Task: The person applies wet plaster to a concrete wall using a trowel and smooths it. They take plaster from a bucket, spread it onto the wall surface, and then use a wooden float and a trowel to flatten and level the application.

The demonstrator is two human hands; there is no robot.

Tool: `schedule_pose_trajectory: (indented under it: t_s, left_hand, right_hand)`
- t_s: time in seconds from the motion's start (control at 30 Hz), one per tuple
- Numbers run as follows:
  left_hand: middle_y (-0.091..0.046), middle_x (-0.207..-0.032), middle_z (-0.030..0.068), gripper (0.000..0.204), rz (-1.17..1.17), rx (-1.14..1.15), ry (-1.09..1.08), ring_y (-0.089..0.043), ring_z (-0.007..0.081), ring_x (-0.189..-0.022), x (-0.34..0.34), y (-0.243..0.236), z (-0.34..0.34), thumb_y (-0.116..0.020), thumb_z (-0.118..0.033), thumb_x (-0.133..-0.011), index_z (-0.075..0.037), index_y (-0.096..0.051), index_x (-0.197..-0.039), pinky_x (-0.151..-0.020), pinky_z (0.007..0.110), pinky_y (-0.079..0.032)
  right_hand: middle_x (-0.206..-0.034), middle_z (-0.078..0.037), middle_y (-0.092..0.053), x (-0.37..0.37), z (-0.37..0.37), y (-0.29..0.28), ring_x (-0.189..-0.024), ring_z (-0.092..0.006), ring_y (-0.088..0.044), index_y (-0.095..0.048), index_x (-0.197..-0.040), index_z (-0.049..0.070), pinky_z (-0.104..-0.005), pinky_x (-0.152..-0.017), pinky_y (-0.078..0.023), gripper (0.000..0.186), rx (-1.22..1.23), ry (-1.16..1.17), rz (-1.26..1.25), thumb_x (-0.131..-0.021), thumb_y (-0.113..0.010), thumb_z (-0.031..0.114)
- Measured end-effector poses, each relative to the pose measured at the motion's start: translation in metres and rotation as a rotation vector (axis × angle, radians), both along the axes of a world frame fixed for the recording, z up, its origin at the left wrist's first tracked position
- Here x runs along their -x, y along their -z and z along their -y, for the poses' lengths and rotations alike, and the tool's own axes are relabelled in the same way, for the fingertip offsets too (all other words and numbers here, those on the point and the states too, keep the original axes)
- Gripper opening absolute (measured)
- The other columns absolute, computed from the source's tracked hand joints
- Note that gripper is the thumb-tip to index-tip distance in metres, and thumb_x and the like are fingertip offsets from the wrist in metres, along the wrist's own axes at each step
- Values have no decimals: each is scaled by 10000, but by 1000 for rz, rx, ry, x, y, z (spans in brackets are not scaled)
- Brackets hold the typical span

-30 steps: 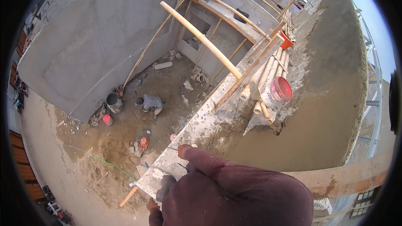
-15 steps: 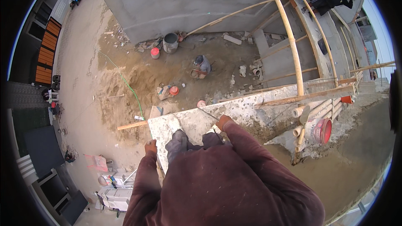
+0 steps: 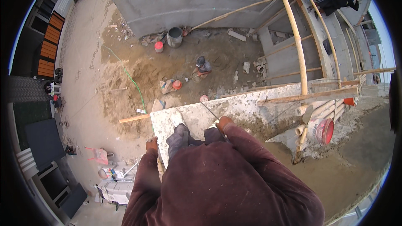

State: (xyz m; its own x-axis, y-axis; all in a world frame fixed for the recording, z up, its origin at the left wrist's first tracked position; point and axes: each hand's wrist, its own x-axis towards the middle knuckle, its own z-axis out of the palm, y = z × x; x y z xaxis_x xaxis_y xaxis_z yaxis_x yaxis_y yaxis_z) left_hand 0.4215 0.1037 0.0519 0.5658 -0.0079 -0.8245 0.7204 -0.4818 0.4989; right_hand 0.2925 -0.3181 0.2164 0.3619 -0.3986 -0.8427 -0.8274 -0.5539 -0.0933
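Observation:
My right hand (image 3: 225, 124) is closed around the near end of a thin dark cord (image 3: 209, 111). The cord runs taut and slanting to the far edge of the pale, mortar-spattered board (image 3: 247, 108). Just past that edge, close to the cord's far end, shows a small pinkish round thing (image 3: 204, 98). My left hand (image 3: 151, 145) is at the board's left edge with its fingers curled; what they grip there is hidden. Both my feet are on the board, and a bamboo pole (image 3: 161, 167) shows beside my left forearm.
Far below, a person (image 3: 202, 67) crouches near a red bucket (image 3: 177, 84) and a large dark tub (image 3: 174, 37). Bamboo poles (image 3: 298, 42) rise at right, by a paint pail (image 3: 324, 131) and a trowel (image 3: 307, 115). Another person (image 3: 338, 1) is at upper right.
The view has tilted slightly, so the ground below appears higher and a little to the right. Both hands keep nearly the same places, and the right one still holds the cord.

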Motion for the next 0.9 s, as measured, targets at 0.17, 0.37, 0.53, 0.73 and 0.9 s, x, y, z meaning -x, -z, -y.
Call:
schedule_pose_trajectory:
  t_s: [0.17,0.37,0.53,0.73,0.9]
  left_hand:
    - [-620,-930,60,340,18,70,-13,-572,147,-735,-21,-14,20,-647,-303,-858,-27,-614,-1055,-531,276,-414]
    - [-643,-800,56,350,80,50,-58,-564,127,-641,-20,-37,31,-658,-301,-873,21,-661,-1011,-605,272,-470]
    - [-644,-817,59,345,31,39,-59,-570,127,-645,-9,-35,-7,-656,-305,-879,16,-649,-1006,-610,268,-477]
    - [-622,-928,50,353,-4,-49,-79,-586,165,-694,14,-33,-61,-668,-324,-854,-73,-606,-1093,-496,326,-429]
    - [-628,-785,56,348,35,-90,-128,-579,149,-645,18,-41,-67,-674,-300,-845,13,-643,-994,-596,288,-491]
  right_hand:
    - [-1107,-265,-642,2,-6,5,-1076,-385,-611,-669,-1047,-37,-434,-913,-492,409,3,5,48,-873,-618,330]
    - [-1046,-260,-662,13,-15,37,-1017,-403,-635,-702,-985,-20,-449,-883,-506,265,52,66,48,-814,-593,150]
    - [-1042,-252,-667,11,-23,50,-1017,-386,-643,-710,-976,-9,-445,-876,-511,265,51,-11,22,-827,-551,142]
    - [-1071,-239,-665,9,-21,47,-1035,-378,-641,-704,-1009,0,-434,-886,-512,270,42,-36,45,-844,-539,136]
    - [-1112,-239,-653,21,-25,52,-1078,-373,-624,-694,-1049,10,-443,-914,-498,297,21,-49,-8,-848,-540,166]
